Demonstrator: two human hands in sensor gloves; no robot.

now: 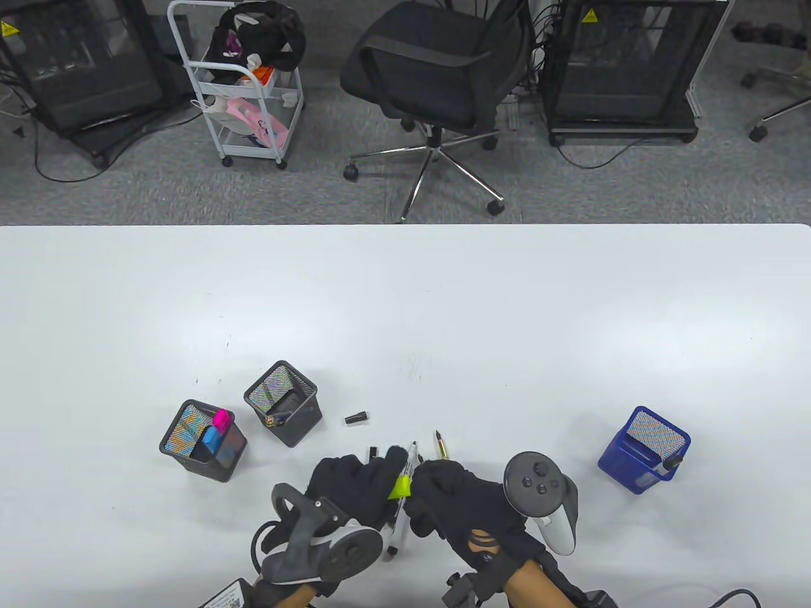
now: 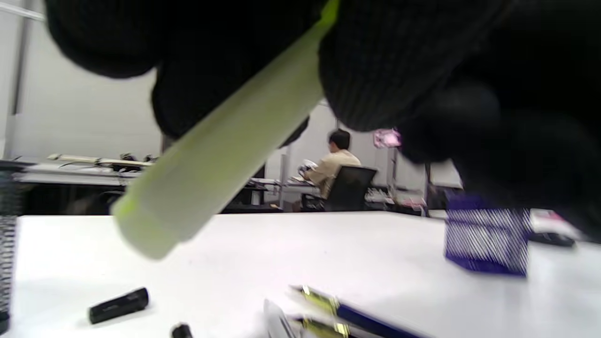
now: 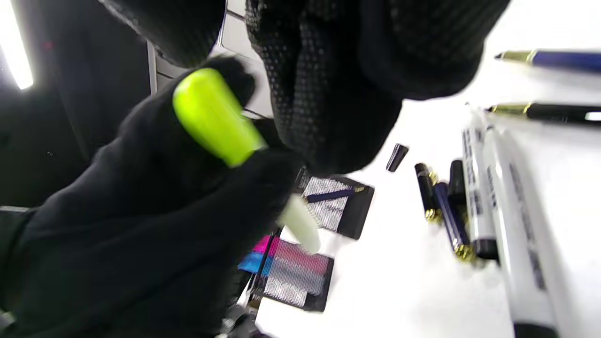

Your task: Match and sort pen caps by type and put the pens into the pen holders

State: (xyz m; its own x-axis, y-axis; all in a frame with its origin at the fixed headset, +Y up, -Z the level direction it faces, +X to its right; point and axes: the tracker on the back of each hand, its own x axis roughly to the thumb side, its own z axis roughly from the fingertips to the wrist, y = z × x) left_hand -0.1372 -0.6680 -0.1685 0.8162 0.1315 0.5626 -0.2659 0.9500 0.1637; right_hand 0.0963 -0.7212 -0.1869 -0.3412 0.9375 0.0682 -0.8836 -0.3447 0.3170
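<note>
1. Lime-yellow highlighter [image 1: 400, 486] between two black gloves: left hand [image 1: 355, 484], right hand [image 1: 453, 497].
2. Black mesh holder [image 1: 204, 441] near the tabletop's front edge shows pink and blue.
3. Blue mesh holder [image 1: 643, 449] stands toward the right edge.
4. White markers [image 3: 507, 211], black-capped.
5. Navy pens [image 3: 448, 216], gold-trimmed.

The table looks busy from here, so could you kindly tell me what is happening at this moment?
A person in black sensor gloves is sorting pens. The left hand and right hand together hold a yellow-green highlighter above loose pens and a black cap. Pink and blue highlighters already stand in the left black mesh holder; the second black holder and the blue holder each hold a pen.
</note>
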